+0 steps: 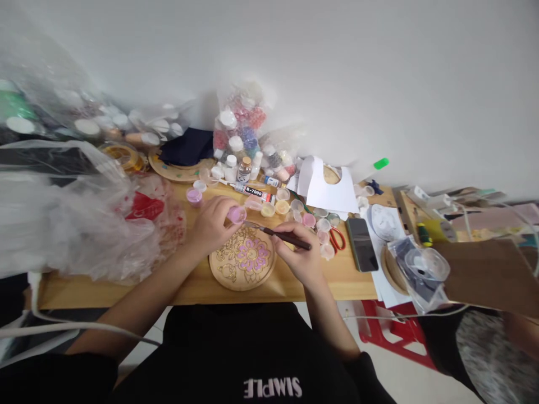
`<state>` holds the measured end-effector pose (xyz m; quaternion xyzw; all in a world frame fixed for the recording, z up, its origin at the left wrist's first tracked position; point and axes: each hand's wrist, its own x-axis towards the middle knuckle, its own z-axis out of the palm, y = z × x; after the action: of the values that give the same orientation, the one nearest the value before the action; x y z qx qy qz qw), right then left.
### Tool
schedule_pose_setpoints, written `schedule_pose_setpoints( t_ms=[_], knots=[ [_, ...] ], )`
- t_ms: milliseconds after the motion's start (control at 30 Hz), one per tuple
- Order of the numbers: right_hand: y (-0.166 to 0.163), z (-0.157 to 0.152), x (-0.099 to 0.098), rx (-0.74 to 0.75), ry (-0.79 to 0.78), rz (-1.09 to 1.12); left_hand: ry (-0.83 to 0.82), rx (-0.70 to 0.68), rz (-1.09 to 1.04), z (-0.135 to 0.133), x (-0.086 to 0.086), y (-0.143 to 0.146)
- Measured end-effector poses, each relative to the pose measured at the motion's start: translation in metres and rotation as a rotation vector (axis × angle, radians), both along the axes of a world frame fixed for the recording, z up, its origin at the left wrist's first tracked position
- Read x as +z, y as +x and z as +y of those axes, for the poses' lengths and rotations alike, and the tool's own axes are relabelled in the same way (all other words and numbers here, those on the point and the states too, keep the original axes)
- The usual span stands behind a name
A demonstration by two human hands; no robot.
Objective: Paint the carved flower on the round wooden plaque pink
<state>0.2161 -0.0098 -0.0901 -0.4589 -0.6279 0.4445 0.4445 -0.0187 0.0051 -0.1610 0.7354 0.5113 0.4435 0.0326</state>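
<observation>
My left hand grips a small clear cup of purple paint or paste, tilted toward the right. My right hand is closed around a dark-handled tool with a thin metal tip, perhaps a palette knife. Its tip reaches to the cup's lower edge. Below both hands lies a round wooden disc with gold floral outlines; the large flower on it has purple petals. Another purple cup stands just beyond my left hand.
Several small cups are spread behind the disc, near a B-7000 glue tube. Red-handled scissors and a phone lie to the right. Plastic bags crowd the left. A person's arm shows at the far right.
</observation>
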Motion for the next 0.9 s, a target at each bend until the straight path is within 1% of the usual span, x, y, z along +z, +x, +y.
schedule_pose_setpoints(
  t_ms=[133,233,333,400,500,600,733,833,900],
  knots=[
    [0.001,0.001,0.004,-0.058,-0.015,0.075,0.003,0.006,-0.032,0.0,0.0,-0.001],
    [0.003,0.005,-0.001,-0.117,-0.089,0.169,-0.071,0.025,-0.073,-0.001,0.0,-0.001],
    [0.002,0.011,-0.012,-0.17,-0.21,0.335,-0.192,0.066,-0.139,-0.002,-0.001,-0.001],
    [0.001,0.015,-0.018,-0.199,-0.32,0.458,-0.228,0.094,-0.202,-0.003,-0.002,-0.001],
    [-0.002,0.02,-0.024,-0.238,-0.479,0.57,-0.204,0.09,-0.274,-0.002,-0.005,-0.002],
    [-0.003,0.024,-0.027,-0.28,-0.569,0.6,-0.178,0.083,-0.283,0.0,-0.008,-0.003],
    [-0.004,0.027,-0.029,-0.27,-0.601,0.614,-0.173,0.101,-0.292,0.001,-0.011,-0.002],
    [-0.006,0.026,-0.029,-0.26,-0.58,0.591,-0.19,0.116,-0.319,0.001,-0.014,-0.001],
    [-0.01,0.025,-0.028,-0.28,-0.551,0.584,-0.185,0.099,-0.33,0.0,-0.015,-0.001]
  ],
)
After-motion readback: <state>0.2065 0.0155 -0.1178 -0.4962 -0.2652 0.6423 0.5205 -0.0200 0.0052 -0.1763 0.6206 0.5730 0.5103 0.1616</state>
